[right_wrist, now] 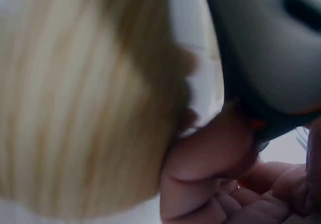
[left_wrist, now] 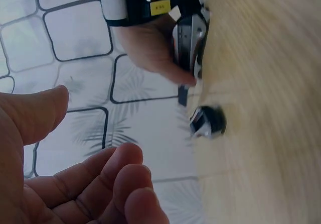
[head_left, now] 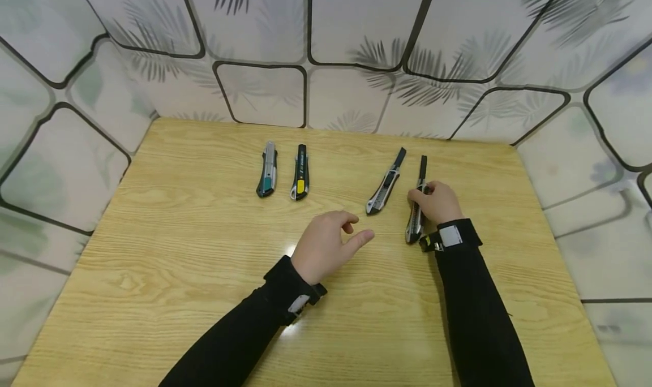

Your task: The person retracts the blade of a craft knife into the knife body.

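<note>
Right hand grips rightmost knife, mid-pickup; left hand loose, empty. Next: lift it level.

- Four knives are lying in a row on the surface.
- Two knives are lying left; two knives are lying right, well apart.

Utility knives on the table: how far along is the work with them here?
Looks done: the teal knife and yellow knife lie with no blade showing. In hand: the right hand grips the rightmost knife, dark blade out. Left: the silver knife, blade also out. The left hand hovers empty.
</note>
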`<state>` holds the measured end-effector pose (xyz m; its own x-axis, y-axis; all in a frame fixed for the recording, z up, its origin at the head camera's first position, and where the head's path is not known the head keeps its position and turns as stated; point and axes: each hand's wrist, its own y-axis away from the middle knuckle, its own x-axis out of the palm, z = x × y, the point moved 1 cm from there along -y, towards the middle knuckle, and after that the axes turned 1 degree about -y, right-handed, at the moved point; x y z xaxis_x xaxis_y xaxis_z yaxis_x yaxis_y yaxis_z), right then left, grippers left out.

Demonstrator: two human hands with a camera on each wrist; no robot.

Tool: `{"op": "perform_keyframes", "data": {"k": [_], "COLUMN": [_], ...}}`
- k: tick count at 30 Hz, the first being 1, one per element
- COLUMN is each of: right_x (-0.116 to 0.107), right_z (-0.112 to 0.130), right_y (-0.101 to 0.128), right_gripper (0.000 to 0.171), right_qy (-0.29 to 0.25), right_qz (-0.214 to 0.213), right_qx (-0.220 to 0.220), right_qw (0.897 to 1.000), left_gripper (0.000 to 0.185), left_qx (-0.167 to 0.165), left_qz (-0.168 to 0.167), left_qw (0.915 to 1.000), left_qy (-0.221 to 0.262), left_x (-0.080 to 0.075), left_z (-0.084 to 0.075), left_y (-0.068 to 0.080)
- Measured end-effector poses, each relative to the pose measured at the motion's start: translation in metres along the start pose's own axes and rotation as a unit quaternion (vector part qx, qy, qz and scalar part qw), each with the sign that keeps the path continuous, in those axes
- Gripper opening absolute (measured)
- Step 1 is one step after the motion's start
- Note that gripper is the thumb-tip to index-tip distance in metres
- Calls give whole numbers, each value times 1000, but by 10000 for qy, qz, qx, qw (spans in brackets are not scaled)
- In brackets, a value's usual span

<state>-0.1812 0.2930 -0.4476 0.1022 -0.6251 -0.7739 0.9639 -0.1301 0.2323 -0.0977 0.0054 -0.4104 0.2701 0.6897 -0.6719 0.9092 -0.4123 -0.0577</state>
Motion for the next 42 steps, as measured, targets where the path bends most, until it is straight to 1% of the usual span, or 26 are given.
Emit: {"op": "perform_keyframes", "data": {"k": [2, 4, 6, 8, 11, 13, 14, 17, 20, 22, 24, 27, 30, 35, 38, 42], "right_x": [-2, -2, 0, 2, 1, 0, -2, -4, -3, -1, 2, 8, 13, 15, 15, 17], "right_z": [9, 25, 46, 68, 95, 108, 113, 122, 125, 126, 127, 128, 128, 129, 129, 129], "right_y": [8, 17, 27, 38, 56, 66, 70, 79, 83, 83, 82, 81, 80, 82, 81, 81], "right_gripper": [40, 42, 41, 37, 29, 24, 23, 21, 26, 29, 32, 34, 34, 33, 32, 33], "right_qy": [-409, -894, -1401, -1758, -1949, -2076, -2223, -2745, -3291, -3493, -3597, -3676, -3790, -3912, -3929, -4053], "right_qz": [-85, -143, -49, 114, 234, 165, 128, -28, -25, 24, 98, 169, 188, 169, 204, 339], "right_qx": [-202, -473, -879, -1351, -2017, -2269, -2341, -2359, -2229, -2127, -2035, -1896, -1795, -1763, -1792, -1840], "right_qw": [9989, 9948, 9862, 9750, 9596, 9514, 9464, 9322, 9176, 9126, 9105, 9103, 9076, 9031, 9017, 8948], "left_gripper": [52, 58, 65, 70, 65, 56, 50, 34, 24, 20, 19, 19, 20, 21, 21, 22], "left_qx": [-56, -172, -313, -401, -414, -351, -307, -162, -81, -42, -14, 1, 0, 76, 77, -52], "left_qz": [54, 130, 224, 250, 165, 76, 63, 220, 479, 560, 532, 421, 337, 200, 158, 174], "left_qw": [9998, 9989, 9970, 9947, 9920, 9913, 9911, 9876, 9805, 9770, 9775, 9804, 9829, 9869, 9875, 9854], "left_qy": [194, 410, 666, 909, 1185, 1267, 1292, 1547, 1905, 2055, 2041, 1922, 1811, 1596, 1567, 1692], "left_x": [2, 2, 2, 1, -2, -4, -5, -6, -6, -6, -6, -6, -6, -4, -3, -5], "left_z": [2, 3, 3, 4, 5, 5, 6, 6, 3, 2, 0, -2, -2, 0, 0, -2], "left_y": [0, 0, 0, -1, -2, -3, -3, -3, -1, -1, 0, 0, 0, -2, -2, -3]}}
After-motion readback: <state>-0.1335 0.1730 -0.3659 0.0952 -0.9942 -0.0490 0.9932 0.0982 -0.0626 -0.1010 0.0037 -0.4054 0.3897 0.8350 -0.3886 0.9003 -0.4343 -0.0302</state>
